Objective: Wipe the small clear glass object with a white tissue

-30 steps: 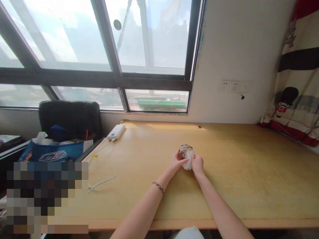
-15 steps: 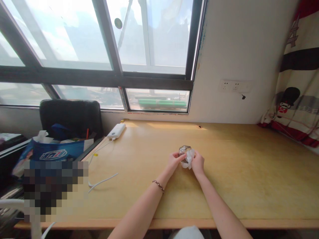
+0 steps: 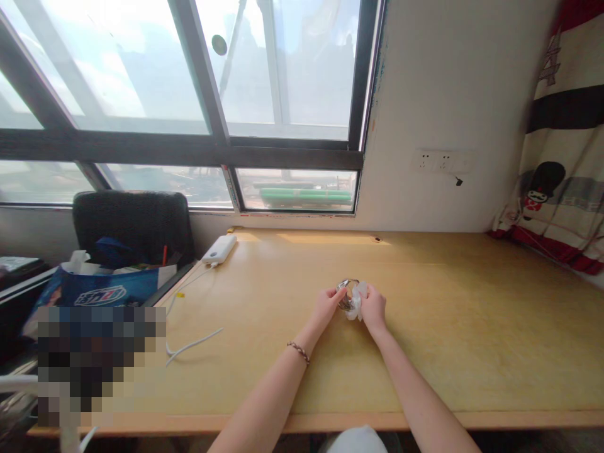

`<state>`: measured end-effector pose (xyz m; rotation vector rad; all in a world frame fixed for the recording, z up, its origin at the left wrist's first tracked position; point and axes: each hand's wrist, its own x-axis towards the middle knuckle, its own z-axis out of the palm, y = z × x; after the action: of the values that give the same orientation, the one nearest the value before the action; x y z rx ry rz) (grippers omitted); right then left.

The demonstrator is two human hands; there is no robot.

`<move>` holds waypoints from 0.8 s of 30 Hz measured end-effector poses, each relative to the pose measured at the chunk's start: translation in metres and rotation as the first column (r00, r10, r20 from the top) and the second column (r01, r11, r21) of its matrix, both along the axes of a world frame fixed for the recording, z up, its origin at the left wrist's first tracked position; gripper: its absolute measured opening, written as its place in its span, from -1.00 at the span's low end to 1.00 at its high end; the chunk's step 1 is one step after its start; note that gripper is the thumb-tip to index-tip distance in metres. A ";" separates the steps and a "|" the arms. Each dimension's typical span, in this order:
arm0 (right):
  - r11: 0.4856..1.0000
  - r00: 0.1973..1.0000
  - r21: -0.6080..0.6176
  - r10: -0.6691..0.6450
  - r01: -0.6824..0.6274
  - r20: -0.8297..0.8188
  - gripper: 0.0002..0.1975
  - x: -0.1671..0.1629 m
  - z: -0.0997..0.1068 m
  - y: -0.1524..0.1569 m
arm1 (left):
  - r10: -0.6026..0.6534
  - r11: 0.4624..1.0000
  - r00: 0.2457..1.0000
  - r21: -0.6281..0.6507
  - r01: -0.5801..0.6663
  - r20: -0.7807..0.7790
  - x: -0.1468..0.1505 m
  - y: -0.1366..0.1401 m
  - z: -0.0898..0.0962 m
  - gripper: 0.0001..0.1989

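Note:
In the head view, both hands meet over the middle of the table. My left hand (image 3: 326, 304) is closed on a small shiny ring-shaped object (image 3: 345, 303), silvery with dark parts; its exact kind is too small to make out. White tissue (image 3: 356, 307), crumpled, is pinched in my right hand (image 3: 374, 309) and presses against the object's right side and inner part. The fingers and tissue hide some of the object. A braided bracelet circles my left wrist.
The wooden table (image 3: 472, 327) spreads around my hands. A white power bank (image 3: 219, 249) with a white cable (image 3: 195, 345) lies at its left edge. Beyond that edge stand a black chair (image 3: 132, 217) and a blue bag (image 3: 101, 286). Windows and a wall socket (image 3: 435, 161) are behind.
The shiny object has turned in my left hand and now shows a more open ring shape. The tissue has shifted slightly against it; both hands stay in nearly the same place.

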<state>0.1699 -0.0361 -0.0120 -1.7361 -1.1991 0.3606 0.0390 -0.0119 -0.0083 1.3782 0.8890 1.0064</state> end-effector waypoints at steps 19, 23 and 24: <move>0.999 1.000 0.044 0.002 -0.001 -0.010 -0.67 -0.002 0.006 -0.003 | 0.037 0.995 0.995 -0.097 -0.028 0.092 0.001 -0.002 0.003 -0.58; 0.992 0.995 0.123 0.003 -0.015 0.099 -0.70 -0.006 0.014 -0.010 | 0.072 0.996 0.992 -0.067 -0.066 0.099 0.000 -0.004 0.005 -0.57; 0.991 0.993 0.131 0.004 -0.020 0.119 -0.70 -0.007 0.015 -0.011 | 0.078 0.995 0.992 -0.064 -0.072 0.098 0.000 -0.004 0.005 -0.57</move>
<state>0.1633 -0.0472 0.0034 -1.6548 -1.2895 0.1825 0.0387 -0.0163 -0.0033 1.2405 0.8947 1.0879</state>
